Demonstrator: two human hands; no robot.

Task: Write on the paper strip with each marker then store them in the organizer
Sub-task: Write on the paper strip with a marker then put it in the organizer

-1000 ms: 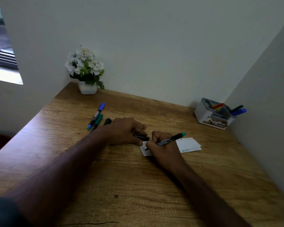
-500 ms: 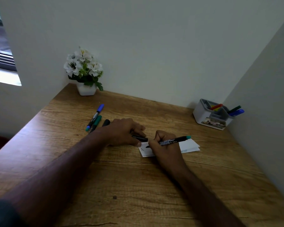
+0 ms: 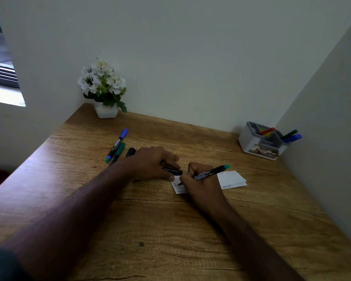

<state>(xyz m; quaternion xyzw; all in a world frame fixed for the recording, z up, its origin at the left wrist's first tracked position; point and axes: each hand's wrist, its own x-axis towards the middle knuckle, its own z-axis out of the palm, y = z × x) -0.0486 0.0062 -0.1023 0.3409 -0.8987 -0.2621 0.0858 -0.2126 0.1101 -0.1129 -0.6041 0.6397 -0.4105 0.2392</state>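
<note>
My right hand (image 3: 201,183) grips a black marker with a teal end (image 3: 210,172), its tip down on the white paper strip (image 3: 230,179) in the middle of the wooden desk. A letter shows on the paper by the tip. My left hand (image 3: 154,162) rests at the strip's left end and holds a black cap (image 3: 173,171) in its fingers. Left of that hand lie a blue-capped marker (image 3: 118,144), a green marker (image 3: 119,150) and a black marker (image 3: 131,152), partly hidden by my wrist. The grey organizer (image 3: 259,147) stands at the back right.
The organizer holds red and yellow markers (image 3: 266,131) in one slot, green and blue markers (image 3: 291,135) in another. A white pot of flowers (image 3: 104,92) sits in the back left corner. Walls close the desk (image 3: 150,230) at back and right.
My right hand has shifted slightly while the marker tip moves over the paper, and a written letter now shows by the tip. My left hand stays in place.
</note>
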